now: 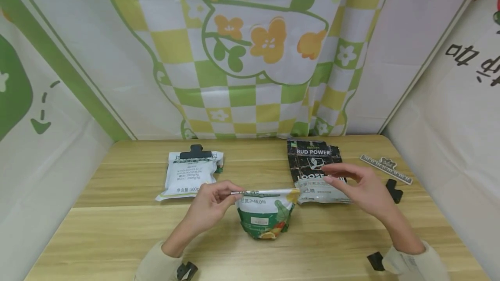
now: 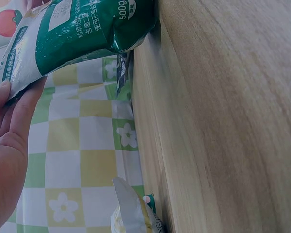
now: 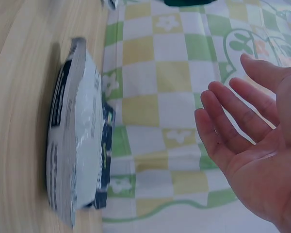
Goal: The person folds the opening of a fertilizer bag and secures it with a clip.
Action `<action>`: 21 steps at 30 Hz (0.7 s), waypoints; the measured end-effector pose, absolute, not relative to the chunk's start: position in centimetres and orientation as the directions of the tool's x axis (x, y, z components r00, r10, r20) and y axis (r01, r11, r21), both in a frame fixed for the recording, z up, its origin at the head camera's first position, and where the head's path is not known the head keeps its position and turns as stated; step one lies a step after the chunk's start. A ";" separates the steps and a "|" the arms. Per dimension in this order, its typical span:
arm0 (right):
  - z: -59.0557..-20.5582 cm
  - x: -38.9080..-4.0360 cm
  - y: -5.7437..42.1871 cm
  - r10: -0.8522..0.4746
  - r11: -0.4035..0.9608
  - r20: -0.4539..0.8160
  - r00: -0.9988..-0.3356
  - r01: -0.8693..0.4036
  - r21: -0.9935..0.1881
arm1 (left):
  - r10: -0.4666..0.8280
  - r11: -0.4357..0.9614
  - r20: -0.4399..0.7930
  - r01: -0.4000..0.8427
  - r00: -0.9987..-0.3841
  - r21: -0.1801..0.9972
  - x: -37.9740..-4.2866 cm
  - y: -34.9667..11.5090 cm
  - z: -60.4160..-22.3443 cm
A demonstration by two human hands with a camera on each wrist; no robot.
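As the left hand [image 1: 211, 201] pinches it, the bag [image 1: 262, 214] points upward, broadside.

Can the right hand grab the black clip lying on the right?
Probably yes: the right hand holds nothing, and the clip lies close beside it with nothing seen on top.

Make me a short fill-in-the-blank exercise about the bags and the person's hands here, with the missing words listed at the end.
1. The left hand pinches the top edge of the green-and-white bag, while the right hand holds ____.
2. The black-and-grey bag has "BUD ____" printed near its top.
3. The clip on the white bag is coloured ____.
4. Counting every one, the head view shows ____ bags.

Missing words: nothing; POWER; black; three.
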State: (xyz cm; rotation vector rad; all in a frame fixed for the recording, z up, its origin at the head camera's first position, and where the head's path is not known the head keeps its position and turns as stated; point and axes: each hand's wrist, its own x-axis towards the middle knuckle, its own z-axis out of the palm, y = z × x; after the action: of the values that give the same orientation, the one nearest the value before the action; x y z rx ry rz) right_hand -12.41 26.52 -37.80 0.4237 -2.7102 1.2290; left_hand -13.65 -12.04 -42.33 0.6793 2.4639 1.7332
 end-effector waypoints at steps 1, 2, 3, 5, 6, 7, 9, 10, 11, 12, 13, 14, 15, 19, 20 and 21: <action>-37.7 -12.4 26.8 -0.184 0.642 0.226 -0.957 -0.291 -0.710 | 0.381 0.273 0.205 0.321 -0.902 0.907 -13.7 -12.0 -42.3; -37.6 -12.4 27.0 -0.172 0.651 0.221 -0.960 -0.279 -0.706 | 0.381 0.274 0.206 0.323 -0.901 0.906 -13.7 -12.1 -42.3; -37.6 -12.5 27.4 -0.163 0.655 0.223 -0.961 -0.275 -0.704 | 0.381 0.274 0.206 0.323 -0.902 0.906 -13.7 -12.1 -42.3; -37.6 -12.7 28.1 -0.152 0.651 0.253 -0.955 -0.289 -0.702 | 0.380 0.275 0.207 0.324 -0.902 0.905 -13.7 -12.1 -42.4; -37.7 -12.8 28.4 -0.145 0.649 0.275 -0.950 -0.301 -0.699 | 0.379 0.275 0.208 0.324 -0.902 0.905 -13.7 -12.1 -42.4; -37.8 -13.0 28.8 -0.142 0.637 0.299 -0.944 -0.318 -0.702 | 0.378 0.276 0.209 0.325 -0.902 0.905 -13.7 -12.1 -42.4; -38.0 -13.3 29.7 -0.135 0.621 0.350 -0.927 -0.355 -0.699 | 0.377 0.275 0.206 0.321 -0.903 0.906 -13.7 -12.1 -42.4; -38.0 -13.5 30.1 -0.129 0.617 0.369 -0.920 -0.366 -0.697 | 0.377 0.273 0.205 0.319 -0.904 0.907 -13.7 -12.1 -42.5; -38.1 -13.6 30.5 -0.119 0.613 0.380 -0.917 -0.369 -0.698 | 0.376 0.273 0.204 0.318 -0.904 0.908 -13.7 -12.1 -42.5; -38.0 -13.8 30.8 -0.107 0.616 0.385 -0.917 -0.365 -0.699 | 0.376 0.271 0.203 0.317 -0.904 0.909 -13.7 -12.1 -42.5; -38.0 -13.9 31.2 -0.091 0.618 0.375 -0.923 -0.347 -0.705 | 0.376 0.271 0.203 0.317 -0.904 0.909 -13.6 -12.0 -42.5; -38.0 -14.0 31.5 -0.077 0.627 0.363 -0.928 -0.328 -0.706 | 0.376 0.270 0.203 0.316 -0.904 0.910 -13.6 -12.0 -42.5; -37.9 -14.1 31.8 -0.061 0.638 0.349 -0.935 -0.306 -0.707 | 0.375 0.269 0.203 0.316 -0.904 0.910 -13.6 -12.0 -42.5; -37.6 -14.5 32.8 -0.024 0.671 0.321 -0.947 -0.253 -0.697 | 0.372 0.268 0.205 0.317 -0.905 0.910 -13.6 -12.0 -42.5; -37.5 -14.6 33.0 -0.025 0.675 0.331 -0.943 -0.260 -0.690 | 0.371 0.269 0.205 0.316 -0.906 0.910 -13.6 -12.0 -42.5; -37.5 -14.7 33.1 -0.024 0.682 0.340 -0.940 -0.264 -0.682 | 0.371 0.270 0.205 0.316 -0.906 0.910 -13.6 -12.0 -42.5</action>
State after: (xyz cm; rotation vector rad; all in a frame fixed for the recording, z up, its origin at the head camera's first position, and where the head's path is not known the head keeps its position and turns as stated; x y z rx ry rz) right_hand -14.75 33.14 -37.49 0.2277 -2.5923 1.1205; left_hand -13.65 -12.05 -42.51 0.6665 2.4640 1.7468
